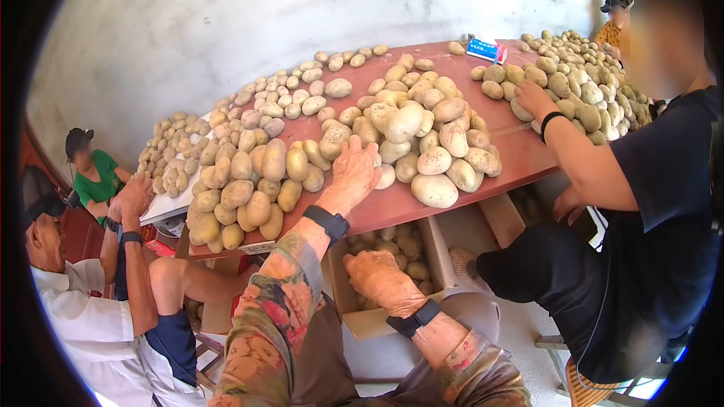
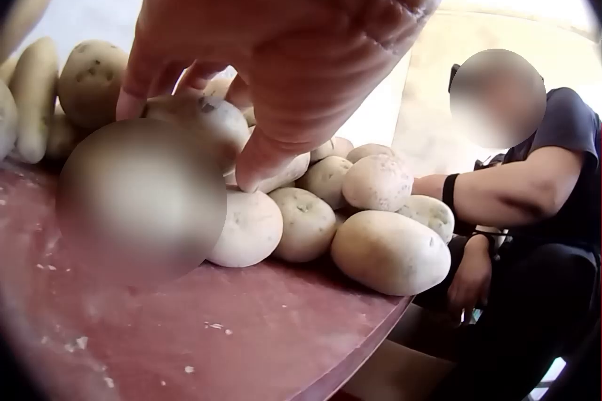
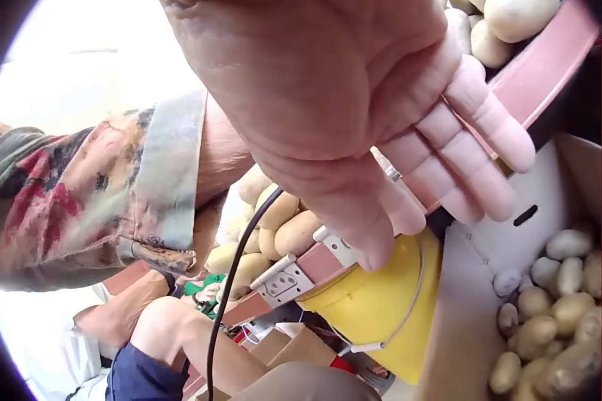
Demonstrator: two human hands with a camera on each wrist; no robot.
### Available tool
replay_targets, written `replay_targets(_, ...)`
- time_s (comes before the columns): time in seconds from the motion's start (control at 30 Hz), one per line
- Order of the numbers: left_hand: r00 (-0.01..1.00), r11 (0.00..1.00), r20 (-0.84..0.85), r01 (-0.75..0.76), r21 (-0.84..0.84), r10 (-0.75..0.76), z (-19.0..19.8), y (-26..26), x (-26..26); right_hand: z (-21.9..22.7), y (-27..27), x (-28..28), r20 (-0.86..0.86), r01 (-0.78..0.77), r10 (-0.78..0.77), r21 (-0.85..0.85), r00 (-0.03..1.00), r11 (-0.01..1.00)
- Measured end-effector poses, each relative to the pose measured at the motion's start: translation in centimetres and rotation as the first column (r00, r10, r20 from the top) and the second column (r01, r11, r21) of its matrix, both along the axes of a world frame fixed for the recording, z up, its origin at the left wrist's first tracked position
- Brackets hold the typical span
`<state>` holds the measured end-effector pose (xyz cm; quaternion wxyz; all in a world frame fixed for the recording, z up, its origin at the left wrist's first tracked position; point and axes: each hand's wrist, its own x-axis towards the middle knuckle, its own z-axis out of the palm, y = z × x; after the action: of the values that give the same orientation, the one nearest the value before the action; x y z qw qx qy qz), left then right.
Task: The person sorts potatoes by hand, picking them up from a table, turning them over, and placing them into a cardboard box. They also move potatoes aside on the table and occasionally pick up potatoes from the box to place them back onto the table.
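My left hand (image 1: 351,175) reaches over the table to the near side of a potato pile (image 1: 407,117). In the left wrist view its thumb and fingertips curl down on either side of a potato (image 2: 214,121); another round shape just below is blurred. A pale potato (image 2: 246,232) lies beside the thumb. Lower down, my right hand (image 1: 383,280) hovers over the near side of a cardboard box (image 1: 363,324) with potatoes in it. The right wrist view shows this palm bare and its fingers (image 3: 461,161) extended.
More potato piles (image 1: 249,181) cover parts of the red table (image 1: 392,211). A tissue box (image 1: 486,50) stands at the back. People sit at both sides, one person's arm (image 1: 584,147) at the right-hand pile. A yellow bucket (image 3: 381,302) hangs close under the table edge.
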<state>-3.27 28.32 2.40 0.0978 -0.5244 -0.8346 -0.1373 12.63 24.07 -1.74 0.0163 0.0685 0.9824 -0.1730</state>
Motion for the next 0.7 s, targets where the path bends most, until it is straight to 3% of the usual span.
replay_targets(0.3,0.981,0.924,0.170,0.019,0.381,-0.091,-1.6,-1.6,-0.5,0.7,-0.1,-0.1,0.080,-0.016,0.017,-0.017,0.997,1.000)
replay_targets(0.4,0.962,0.857,0.181,0.088,0.507,-0.206,-1.6,-3.1,-0.2,0.2,-0.3,-0.3,0.067,-0.007,0.007,-0.014,0.998,1.000)
replay_targets(0.5,0.970,0.890,0.110,0.151,0.431,-0.218,-1.7,-4.8,-0.4,0.2,-0.3,-0.1,0.024,-0.021,0.021,-0.021,0.999,1.000)
replay_targets(0.7,0.984,0.982,0.177,-0.051,0.184,0.018,-0.4,-7.8,1.0,0.1,-0.6,0.0,0.042,-0.021,0.022,-0.025,0.999,0.999)
